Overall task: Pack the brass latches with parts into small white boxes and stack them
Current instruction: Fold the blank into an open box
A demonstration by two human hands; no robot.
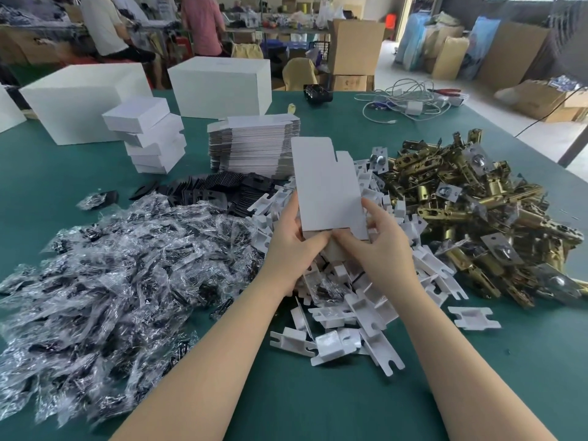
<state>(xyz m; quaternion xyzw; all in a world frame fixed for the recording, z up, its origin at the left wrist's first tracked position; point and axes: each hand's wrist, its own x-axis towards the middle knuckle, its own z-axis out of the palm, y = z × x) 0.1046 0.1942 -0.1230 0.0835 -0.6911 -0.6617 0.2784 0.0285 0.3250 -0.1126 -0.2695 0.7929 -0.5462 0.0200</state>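
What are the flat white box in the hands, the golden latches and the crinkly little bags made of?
The flat white box blank looks like matte paperboard: thin, creased, with a brownish cut edge. The golden latches appear to be brass-plated metal, shiny with sharp reflections. The crinkly little bags seem to be thin clear plastic film, glossy and wrinkled, with dark parts inside.

1. Table [302,409]: bears every item listed below.
2. Bagged parts [105,281]: heap at the left, nearest the viewer.
3. Plastic inserts [346,316]: heap at the centre, right of item 2.
4. Latches [477,218]: heap at the right, touching item 3.
5. Flat plates [219,189]: row behind item 2; their kind is hard to tell.
6. Flat box blanks [254,144]: stack behind item 5.
7. Small boxes [149,138]: stack left of item 6.
8. Large boxes [219,85]: two, behind items 6 and 7.
9. Cables [410,100]: far right corner.
10. Unfolded box [327,192]: above item 3, between left hand [292,246] and right hand [378,246].
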